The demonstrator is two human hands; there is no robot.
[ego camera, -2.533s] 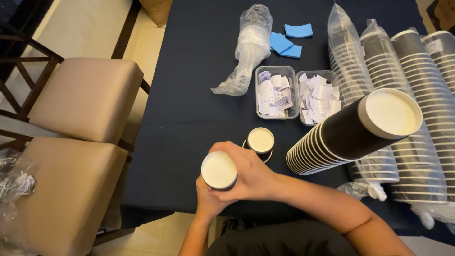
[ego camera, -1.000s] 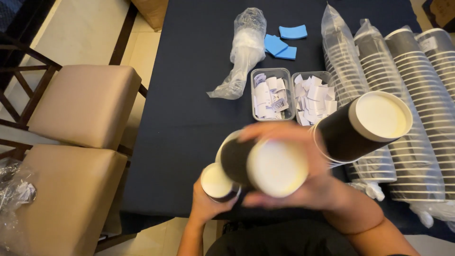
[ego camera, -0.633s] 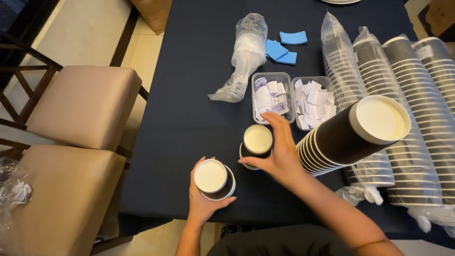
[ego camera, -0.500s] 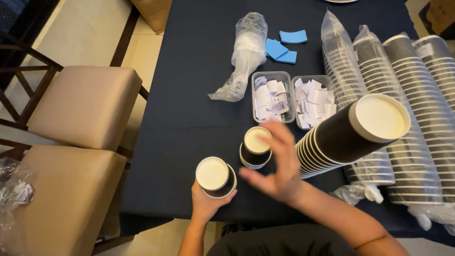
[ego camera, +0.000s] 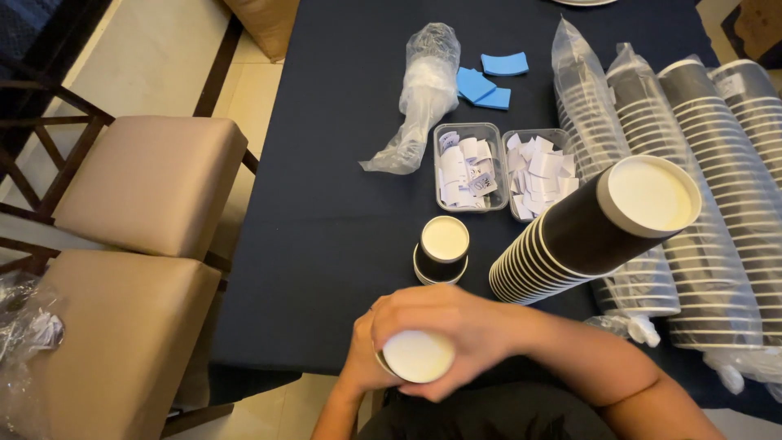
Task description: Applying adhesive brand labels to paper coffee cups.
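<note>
Both hands have come together since half a second ago: the right hand (ego camera: 460, 326), which was spread open beside the standing cups, now wraps over the paper cup (ego camera: 418, 356) that the left hand (ego camera: 366, 367) was holding alone. That cup has also tipped, from standing mouth-up to lying with its long axis aimed at the camera, so one round white end faces up and toward the viewer. It sits at the near edge of the bench (ego camera: 326, 212), just over the person's lap. Its wall is almost wholly hidden by fingers; only the pale disc and a thin rim show, and whether that disc is the base or the inside cannot be told. Each grip is clamped on the cup, the right from above, the left from below and the side.

Just beyond stands a short stack of dark cups (ego camera: 441, 251), mouth up. To its right a long tilted stack (ego camera: 586, 236) leans toward the camera. Behind lie two clear trays of paper slips (ego camera: 464, 167), blue sleeves (ego camera: 489, 77), a crumpled plastic bag (ego camera: 423, 90) and bagged cup stacks (ego camera: 717, 204).
</note>
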